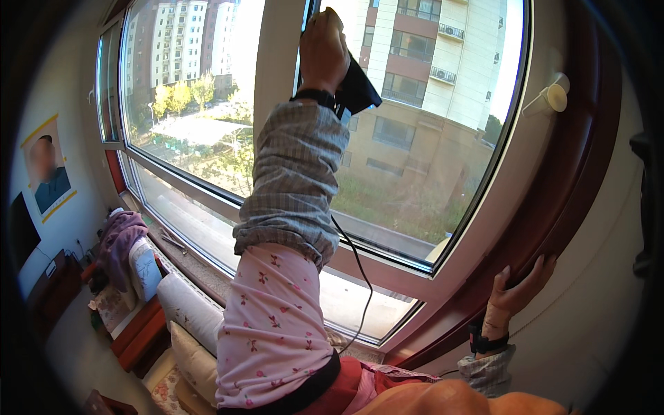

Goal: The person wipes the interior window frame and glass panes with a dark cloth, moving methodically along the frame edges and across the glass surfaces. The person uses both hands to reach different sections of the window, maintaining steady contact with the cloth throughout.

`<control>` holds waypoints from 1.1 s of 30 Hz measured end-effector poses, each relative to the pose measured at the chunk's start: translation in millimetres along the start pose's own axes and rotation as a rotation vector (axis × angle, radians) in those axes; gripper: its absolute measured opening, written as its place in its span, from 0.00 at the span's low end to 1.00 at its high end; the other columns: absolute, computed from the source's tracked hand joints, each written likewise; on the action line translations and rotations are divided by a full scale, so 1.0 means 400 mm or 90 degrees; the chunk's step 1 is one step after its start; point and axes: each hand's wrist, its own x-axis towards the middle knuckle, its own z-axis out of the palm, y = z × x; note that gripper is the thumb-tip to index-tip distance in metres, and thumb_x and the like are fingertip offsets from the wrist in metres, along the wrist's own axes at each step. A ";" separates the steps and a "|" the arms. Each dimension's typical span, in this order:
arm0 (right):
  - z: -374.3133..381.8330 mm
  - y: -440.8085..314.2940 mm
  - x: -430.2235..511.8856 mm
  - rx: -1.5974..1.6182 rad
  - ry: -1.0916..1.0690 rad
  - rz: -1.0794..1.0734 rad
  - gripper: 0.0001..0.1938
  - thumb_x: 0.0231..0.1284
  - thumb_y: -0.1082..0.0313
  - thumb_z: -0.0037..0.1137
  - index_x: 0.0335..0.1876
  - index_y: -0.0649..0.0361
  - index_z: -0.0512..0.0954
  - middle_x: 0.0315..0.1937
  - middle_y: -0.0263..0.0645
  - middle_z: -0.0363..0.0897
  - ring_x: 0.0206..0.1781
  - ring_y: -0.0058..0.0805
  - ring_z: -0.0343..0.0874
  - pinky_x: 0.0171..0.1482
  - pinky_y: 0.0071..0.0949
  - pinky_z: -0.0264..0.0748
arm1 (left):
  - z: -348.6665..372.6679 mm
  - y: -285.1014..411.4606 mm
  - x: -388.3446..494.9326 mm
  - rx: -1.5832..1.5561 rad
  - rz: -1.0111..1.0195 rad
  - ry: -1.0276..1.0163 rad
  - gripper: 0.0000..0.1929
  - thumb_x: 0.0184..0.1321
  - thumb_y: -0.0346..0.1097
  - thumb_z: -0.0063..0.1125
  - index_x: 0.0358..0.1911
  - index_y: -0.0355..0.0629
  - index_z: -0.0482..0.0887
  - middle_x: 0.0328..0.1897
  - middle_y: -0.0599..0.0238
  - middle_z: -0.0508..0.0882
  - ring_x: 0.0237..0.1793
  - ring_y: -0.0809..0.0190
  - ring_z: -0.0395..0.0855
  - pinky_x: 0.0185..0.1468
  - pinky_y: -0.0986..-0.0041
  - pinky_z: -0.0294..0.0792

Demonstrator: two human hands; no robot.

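Observation:
Raised against the window, my left hand [324, 54] is closed around a flat black object [359, 85] whose exact kind I cannot tell. It lies over the right glass pane [415, 150], beside the upright frame bar [280, 57]. A black band circles that wrist, and a thin black cable [369, 290] hangs down near the same arm. Lower at the right, my right hand [521, 290] rests on the edge of the dark red wooden window surround [565, 207], fingers spread and thumb apart, with a black band on its wrist.
A pale round fitting [556, 97] sits on the frame at the right. Below left are cushions [189, 311], a wooden-framed seat [137, 332] with a purple cloth [122, 238], and a stone sill [199, 270] with small metal tools [174, 241]. A portrait poster [49, 166] hangs on the wall.

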 end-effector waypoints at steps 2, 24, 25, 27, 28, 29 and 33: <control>0.001 0.001 0.000 0.011 0.000 -0.003 0.32 0.73 0.52 0.50 0.76 0.66 0.65 0.78 0.61 0.60 0.79 0.64 0.61 0.77 0.58 0.60 | -0.036 0.032 -0.065 0.038 0.001 -0.026 0.19 0.65 0.28 0.59 0.59 0.33 0.75 0.60 0.48 0.80 0.63 0.42 0.78 0.65 0.53 0.72; 0.004 -0.001 -0.004 0.046 -0.008 0.029 0.33 0.70 0.54 0.56 0.75 0.63 0.67 0.78 0.57 0.61 0.79 0.65 0.60 0.76 0.60 0.63 | -0.054 0.754 -0.268 -0.203 0.097 -0.213 0.26 0.62 0.32 0.54 0.65 0.37 0.77 0.75 0.53 0.71 0.76 0.43 0.65 0.76 0.49 0.57; 0.005 0.000 -0.004 0.046 -0.003 0.025 0.33 0.70 0.54 0.56 0.75 0.63 0.67 0.78 0.57 0.61 0.79 0.65 0.60 0.76 0.59 0.62 | -0.079 0.762 -0.319 -0.187 0.129 -0.236 0.26 0.63 0.34 0.57 0.66 0.39 0.78 0.75 0.56 0.71 0.76 0.44 0.65 0.76 0.50 0.58; 0.007 0.000 -0.004 0.042 0.003 0.020 0.33 0.70 0.54 0.56 0.75 0.63 0.67 0.78 0.56 0.62 0.79 0.65 0.60 0.76 0.59 0.62 | -0.120 0.730 -0.403 -0.195 0.136 -0.262 0.27 0.63 0.34 0.57 0.67 0.42 0.78 0.77 0.60 0.71 0.78 0.46 0.63 0.77 0.50 0.57; 0.007 0.000 -0.005 0.045 0.004 0.022 0.33 0.70 0.54 0.56 0.75 0.63 0.67 0.78 0.56 0.62 0.79 0.64 0.60 0.76 0.59 0.62 | -0.137 0.700 -0.434 -0.186 0.142 -0.270 0.27 0.63 0.34 0.57 0.67 0.42 0.78 0.77 0.60 0.71 0.78 0.46 0.63 0.77 0.50 0.57; 0.007 -0.001 -0.005 0.043 0.004 0.020 0.33 0.70 0.54 0.56 0.76 0.63 0.67 0.78 0.56 0.62 0.79 0.64 0.60 0.76 0.59 0.62 | -0.151 0.669 -0.459 -0.176 0.145 -0.328 0.27 0.62 0.34 0.58 0.67 0.41 0.78 0.77 0.60 0.71 0.78 0.47 0.64 0.77 0.51 0.57; 0.002 -0.005 -0.002 0.028 0.006 0.011 0.33 0.70 0.54 0.56 0.76 0.63 0.67 0.79 0.56 0.62 0.79 0.63 0.60 0.77 0.59 0.61 | -0.148 0.453 -0.435 -0.146 0.075 -0.292 0.26 0.65 0.36 0.56 0.67 0.39 0.77 0.76 0.52 0.71 0.75 0.44 0.67 0.75 0.49 0.58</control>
